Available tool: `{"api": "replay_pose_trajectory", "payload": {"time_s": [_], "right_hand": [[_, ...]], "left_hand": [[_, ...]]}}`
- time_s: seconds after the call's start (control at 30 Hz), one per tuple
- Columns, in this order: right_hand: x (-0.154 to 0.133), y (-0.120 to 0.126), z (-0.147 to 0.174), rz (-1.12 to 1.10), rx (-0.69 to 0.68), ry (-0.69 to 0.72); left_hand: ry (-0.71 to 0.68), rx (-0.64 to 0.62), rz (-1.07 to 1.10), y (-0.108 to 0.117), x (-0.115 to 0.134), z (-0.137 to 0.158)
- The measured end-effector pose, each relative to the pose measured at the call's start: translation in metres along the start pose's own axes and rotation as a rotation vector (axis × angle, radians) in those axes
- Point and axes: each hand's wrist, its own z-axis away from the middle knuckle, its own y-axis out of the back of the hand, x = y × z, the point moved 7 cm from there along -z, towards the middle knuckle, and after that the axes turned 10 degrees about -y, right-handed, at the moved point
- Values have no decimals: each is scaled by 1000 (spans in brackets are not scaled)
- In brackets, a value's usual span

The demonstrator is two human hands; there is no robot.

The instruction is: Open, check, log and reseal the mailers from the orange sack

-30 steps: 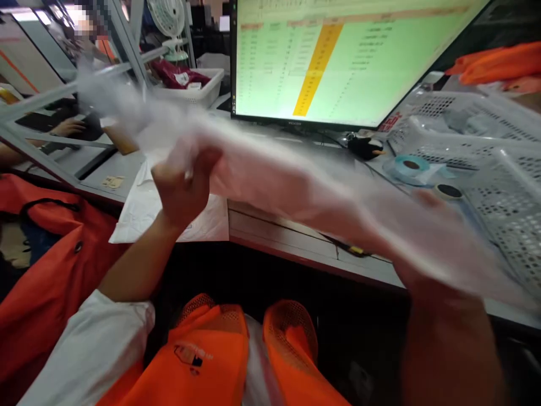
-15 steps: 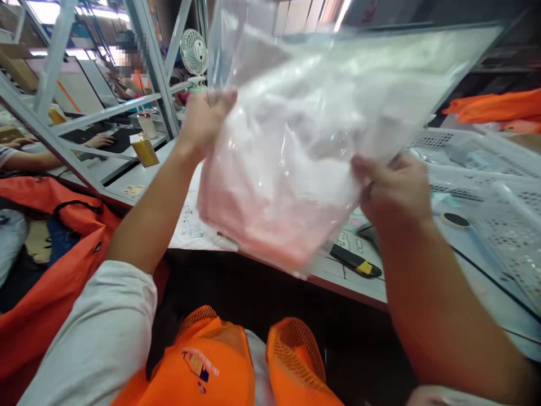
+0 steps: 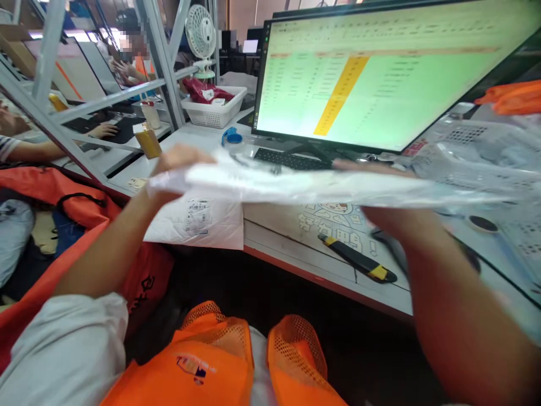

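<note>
A clear plastic bag [image 3: 304, 186] with something white and soft inside is held edge-on across the view, above the desk. My left hand [image 3: 181, 160] grips its left end, fingers over the top. On the right, my right hand [image 3: 376, 175] holds the bag, its fingers partly behind it. A white mailing bag [image 3: 211, 225] with a printed label lies on the desk below my left hand. Below the held bag, a black and yellow utility knife [image 3: 359, 259] rests on the desk mat [image 3: 287, 223].
Behind the bag stand a monitor [image 3: 359, 73] and a keyboard [image 3: 291, 159]. A white basket [image 3: 215, 110], a fan [image 3: 200, 34] and a blue tape roll [image 3: 232, 136] are at the back left. Perforated bins [image 3: 477, 135] fill the right. An orange sack [image 3: 84, 237] hangs at the left; a co-worker's hand [image 3: 103, 131] is beyond the frame.
The bag has tipped from facing me to nearly flat, edge-on, and come lower. The monitor and the mailing bag now show. Both hands keep hold of the bag.
</note>
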Motion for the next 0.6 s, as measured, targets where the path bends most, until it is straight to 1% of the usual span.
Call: {"api": "replay_pose_trajectory", "payload": {"time_s": [0.03,0.07,0.1,0.17,0.2,0.27,0.33,0.37,0.4,0.5,0.53,0.6], "right_hand": [[17,-17,13,0,-63,-44],[35,-28,26,-32,-72,-105],[52,-38,39,-92,-93,-155],[87,-54,64,-286,-122,-327],[102,-62,76,-410,-130,-428],[129,-75,95,-629,-89,-639],[146,-86,105,-739,-26,-795],[150,-91,107,-759,-31,-852],[152,-98,107,-775,-66,-901],[142,-117,105,-779,-303,-998],[137,-120,104,-749,-375,-1010],[130,-121,102,-647,-462,-1001]], "left_hand": [[-129,-37,48,-16,11,30],[-188,-51,69,-29,19,60],[-219,-107,80,-44,26,88],[-169,-150,72,-67,36,137],[-141,-168,78,-76,42,156],[-97,-194,95,-90,53,183],[-73,-230,108,-100,60,196],[-69,-247,107,-104,63,198],[-69,-265,104,-106,64,199],[-103,-310,86,-109,66,194],[-120,-323,80,-109,66,193],[-139,-345,65,-108,66,190]]}}
